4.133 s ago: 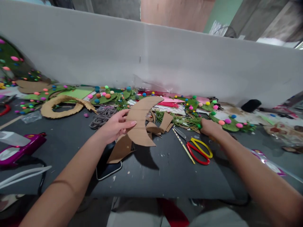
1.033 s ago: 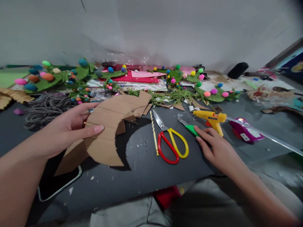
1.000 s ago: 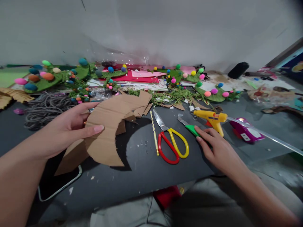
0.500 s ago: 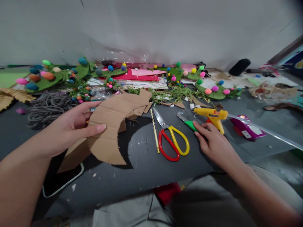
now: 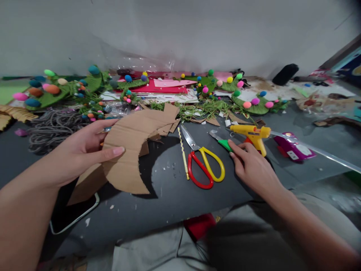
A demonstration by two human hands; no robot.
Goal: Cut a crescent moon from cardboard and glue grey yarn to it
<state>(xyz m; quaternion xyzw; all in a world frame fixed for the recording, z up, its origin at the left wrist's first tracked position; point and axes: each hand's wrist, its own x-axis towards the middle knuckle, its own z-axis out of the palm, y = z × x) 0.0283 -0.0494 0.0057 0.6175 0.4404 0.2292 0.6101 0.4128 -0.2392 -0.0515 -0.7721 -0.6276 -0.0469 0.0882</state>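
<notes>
My left hand (image 5: 87, 150) grips a curved, crescent-like piece of cardboard (image 5: 129, 141), thumb on top and fingers behind it, raised over the table. Under it lie another cardboard strip (image 5: 88, 184) and a phone with a pale edge (image 5: 97, 201). My right hand (image 5: 251, 165) is closed round the green handle of a utility knife (image 5: 225, 143) at the table top, its blade pointing away from me. Between my hands lie scissors (image 5: 200, 163) with one red and one yellow handle, and beside them a patterned pencil (image 5: 183, 154).
A yellow glue gun (image 5: 251, 133) with a long clear glue stick lies past my right hand, near a purple packet (image 5: 295, 147). Grey cord (image 5: 53, 130) is heaped at left. Green felt leaves with colourful balls (image 5: 255, 107) line the back. Cardboard scraps lie mid-table.
The view has shifted slightly. Both hands keep nearly the same places, the left on the cardboard and the right at the utility knife.
</notes>
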